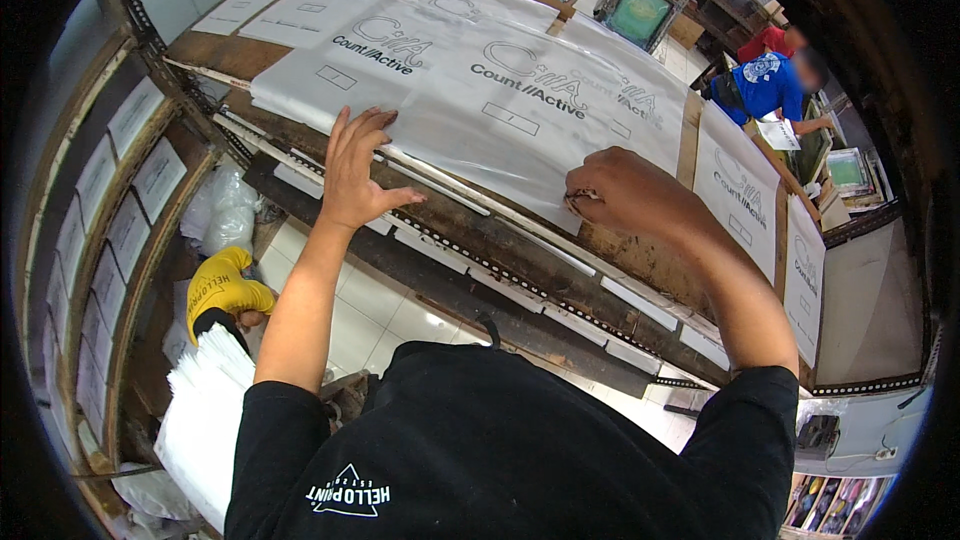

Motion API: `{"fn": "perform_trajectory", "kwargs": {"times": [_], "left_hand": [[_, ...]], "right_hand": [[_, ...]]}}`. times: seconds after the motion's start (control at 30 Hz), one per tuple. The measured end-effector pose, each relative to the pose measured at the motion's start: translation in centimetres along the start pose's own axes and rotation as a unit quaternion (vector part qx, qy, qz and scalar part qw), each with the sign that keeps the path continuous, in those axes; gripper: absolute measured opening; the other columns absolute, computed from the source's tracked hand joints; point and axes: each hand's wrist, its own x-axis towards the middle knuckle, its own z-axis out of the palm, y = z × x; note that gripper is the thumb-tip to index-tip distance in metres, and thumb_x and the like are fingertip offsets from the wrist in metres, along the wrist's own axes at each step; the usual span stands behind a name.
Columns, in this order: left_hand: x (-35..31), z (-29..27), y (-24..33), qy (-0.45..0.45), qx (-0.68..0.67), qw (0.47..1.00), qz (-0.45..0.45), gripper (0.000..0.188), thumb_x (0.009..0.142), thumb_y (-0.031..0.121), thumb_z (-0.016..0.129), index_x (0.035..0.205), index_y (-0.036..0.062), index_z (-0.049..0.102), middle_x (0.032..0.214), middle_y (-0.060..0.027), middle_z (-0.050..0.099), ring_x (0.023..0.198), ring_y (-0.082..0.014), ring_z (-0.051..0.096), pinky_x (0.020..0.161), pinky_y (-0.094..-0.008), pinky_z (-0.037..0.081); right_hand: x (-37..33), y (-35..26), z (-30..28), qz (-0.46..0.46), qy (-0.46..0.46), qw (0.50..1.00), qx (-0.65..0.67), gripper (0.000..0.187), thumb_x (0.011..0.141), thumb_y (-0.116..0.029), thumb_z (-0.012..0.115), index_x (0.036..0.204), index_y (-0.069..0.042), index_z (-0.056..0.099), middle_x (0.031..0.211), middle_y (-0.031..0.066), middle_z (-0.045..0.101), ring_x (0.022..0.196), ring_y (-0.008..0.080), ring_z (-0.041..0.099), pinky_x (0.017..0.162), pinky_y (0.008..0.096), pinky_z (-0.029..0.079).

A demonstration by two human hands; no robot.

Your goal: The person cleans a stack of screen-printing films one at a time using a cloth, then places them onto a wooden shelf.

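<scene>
A large translucent plastic sheet (450,105) printed with black outlined letters and small boxes lies on the long rack top in front of me. Faint print shows through it from what is underneath. My left hand (360,170) is open, fingers spread, over the sheet's near left edge, and I see nothing in it. My right hand (625,190) is closed at the near right corner of the sheet, fingers curled down on its edge. The back of that hand hides most of the fingertips.
More printed sheets (738,180) lie to the right and at the far left. Brown wooden strips (690,138) part them. A perforated metal rail (520,285) runs along the near side. A person in yellow (228,290) crouches at lower left; others work at far right.
</scene>
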Motion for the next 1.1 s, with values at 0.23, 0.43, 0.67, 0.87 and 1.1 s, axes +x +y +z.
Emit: {"fn": "perform_trajectory", "kwargs": {"times": [0.23, 0.43, 0.67, 0.87, 1.1], "left_hand": [[-0.1, -0.7, 0.3, -0.008, 0.007, 1.0, -0.02, 0.085, 0.06, 0.067, 0.08, 0.111, 0.0068, 0.051, 0.131, -0.0144, 0.06, 0.129, -0.0375, 0.05, 0.117, -0.0591, 0.024], [0.1, -0.2, 0.2, 0.009, -0.021, 1.0, -0.011, 0.084, 0.06, 0.073, 0.076, 0.107, 0.0066, 0.052, 0.129, -0.0139, 0.061, 0.128, -0.0372, 0.052, 0.117, -0.0582, 0.025], [0.0, -0.6, 0.1, 0.024, -0.043, 0.999, -0.019, 0.084, 0.06, 0.071, 0.078, 0.106, 0.0059, 0.053, 0.128, -0.0145, 0.061, 0.127, -0.0373, 0.052, 0.117, -0.0581, 0.025], [-0.3, -0.7, -0.2, 0.023, -0.048, 0.998, -0.021, 0.082, 0.061, 0.07, 0.078, 0.105, 0.005, 0.055, 0.126, -0.0163, 0.061, 0.126, -0.038, 0.052, 0.116, -0.0583, 0.025], [-0.5, 0.1, -0.8, 0.041, -0.055, 0.998, -0.006, 0.084, 0.061, 0.072, 0.077, 0.107, 0.0056, 0.055, 0.124, -0.0168, 0.061, 0.124, -0.0379, 0.053, 0.116, -0.0589, 0.026]], "right_hand": [[2.4, 2.6, -3.9, 0.043, -0.145, 0.971, 0.187, 0.019, 0.089, -0.015, 0.057, 0.096, -0.002, 0.07, 0.091, 0.0101, 0.068, 0.09, 0.0183, 0.064, 0.08, 0.0326, 0.049], [6.8, 3.5, -2.0, -0.019, 0.011, 0.88, 0.474, 0.024, 0.098, -0.015, 0.052, 0.116, -0.003, 0.063, 0.107, 0.0048, 0.063, 0.099, 0.0136, 0.056, 0.088, 0.0274, 0.046], [15.4, -1.4, -1.0, -0.058, 0.007, 0.866, 0.497, 0.024, 0.095, -0.005, 0.054, 0.117, -0.001, 0.063, 0.108, 0.0049, 0.065, 0.099, 0.0115, 0.06, 0.088, 0.026, 0.048], [18.8, -3.9, -1.2, 0.007, 0.023, 0.918, 0.396, 0.018, 0.091, -0.001, 0.06, 0.107, -0.003, 0.069, 0.099, 0.0029, 0.068, 0.087, 0.0087, 0.062, 0.074, 0.0247, 0.051], [20.7, -4.0, 0.7, 0.009, 0.135, 0.95, 0.282, 0.016, 0.087, -0.002, 0.062, 0.1, -0.003, 0.071, 0.098, 0.0084, 0.068, 0.09, 0.0164, 0.065, 0.076, 0.0294, 0.053]]}}
